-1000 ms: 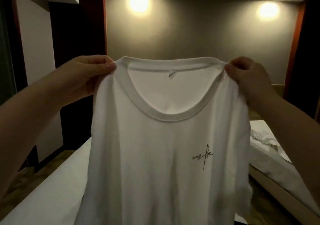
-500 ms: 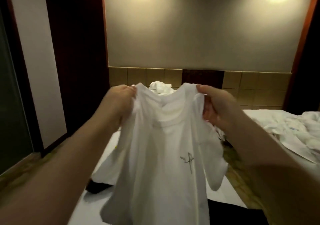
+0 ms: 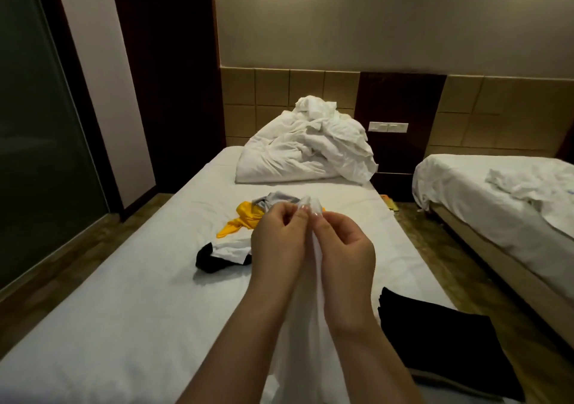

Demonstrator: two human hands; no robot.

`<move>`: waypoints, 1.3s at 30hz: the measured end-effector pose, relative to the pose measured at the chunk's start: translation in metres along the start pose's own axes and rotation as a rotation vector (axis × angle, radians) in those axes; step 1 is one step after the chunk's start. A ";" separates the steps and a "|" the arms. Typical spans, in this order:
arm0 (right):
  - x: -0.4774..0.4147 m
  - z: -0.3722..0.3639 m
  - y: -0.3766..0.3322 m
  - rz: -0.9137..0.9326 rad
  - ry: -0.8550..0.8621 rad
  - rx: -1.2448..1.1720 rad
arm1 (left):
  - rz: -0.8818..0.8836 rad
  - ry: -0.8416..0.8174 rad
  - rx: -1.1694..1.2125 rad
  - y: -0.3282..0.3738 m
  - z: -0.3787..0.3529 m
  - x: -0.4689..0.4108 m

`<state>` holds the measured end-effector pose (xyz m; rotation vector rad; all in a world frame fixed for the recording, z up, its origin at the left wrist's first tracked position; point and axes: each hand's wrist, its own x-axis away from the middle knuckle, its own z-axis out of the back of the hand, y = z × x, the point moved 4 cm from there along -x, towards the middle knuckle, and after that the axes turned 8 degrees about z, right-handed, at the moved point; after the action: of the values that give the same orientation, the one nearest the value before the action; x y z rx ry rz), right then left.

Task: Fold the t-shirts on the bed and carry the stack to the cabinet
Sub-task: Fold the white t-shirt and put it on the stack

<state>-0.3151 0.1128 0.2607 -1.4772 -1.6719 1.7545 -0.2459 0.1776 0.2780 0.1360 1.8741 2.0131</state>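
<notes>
A white t-shirt (image 3: pixel 302 316) hangs folded lengthwise between my two hands above the bed (image 3: pixel 130 304). My left hand (image 3: pixel 279 242) and my right hand (image 3: pixel 344 248) sit side by side and pinch its top edge together. Beyond them lie a yellow t-shirt (image 3: pixel 240 220), a grey one (image 3: pixel 273 200) and a white-and-black one (image 3: pixel 223 253), all loose and crumpled. A folded black t-shirt (image 3: pixel 441 341) lies flat at the bed's near right.
A heap of white bedding (image 3: pixel 307 152) fills the head of the bed. A second bed (image 3: pixel 503 204) with crumpled white cloth stands to the right across a narrow floor gap. A dark glass panel (image 3: pixel 37 142) and wooden wall are on the left.
My hands came together and lowered, bringing the white t-shirt's shoulders against each other. The view has tipped down toward the bed.
</notes>
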 end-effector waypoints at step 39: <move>-0.133 -0.096 -0.151 0.543 -0.526 0.605 | -0.287 -0.369 0.009 0.170 0.080 -0.081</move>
<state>-0.2433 0.1035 0.4715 -1.3039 -0.7698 2.8055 -0.1807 0.2195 0.4681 0.2120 1.5720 1.6576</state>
